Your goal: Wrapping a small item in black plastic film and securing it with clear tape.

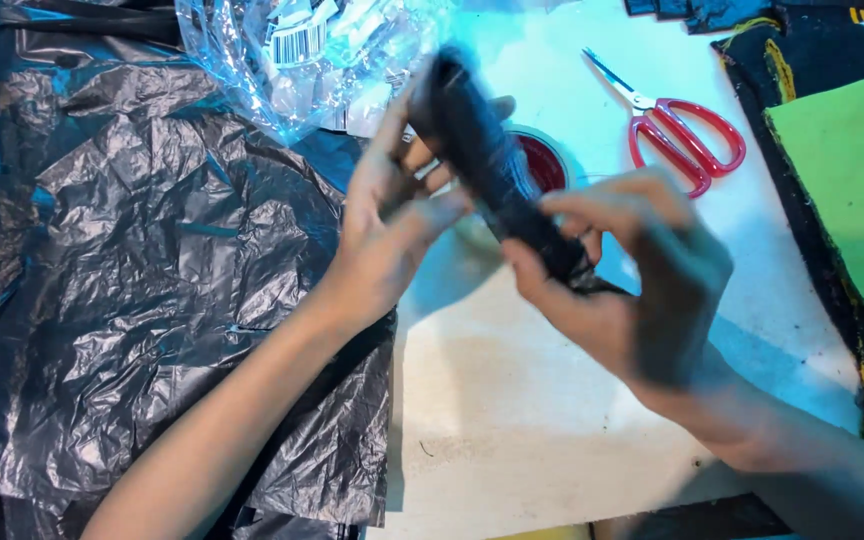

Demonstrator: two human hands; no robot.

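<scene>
Both hands hold a dark rolled bundle point(497, 165) above the white table point(552, 400), the landmark here. The left hand point(392, 215) closes around the upper part of the bundle, fingers curled behind it and thumb across the front. The right hand point(642, 285) pinches its lower end between thumb and fingertips; the bundle slants from upper left down to lower right and is blurred at the top. Just behind the bundle, on the table, a round roll with a red centre point(544, 162) is partly hidden. Further back on the table lie scissors point(677, 130) with red handles, blades pointing to the far left. At the table's far edge sits a clear plastic bag point(302, 55) of small white packets, with a white rectangular barcode label showing near its top. Crumpled black plastic sheeting point(152, 280) covers the table's left side. Along the right edge lies dark cloth with yellow stitching point(812, 200), under a bright green panel point(852, 170).
</scene>
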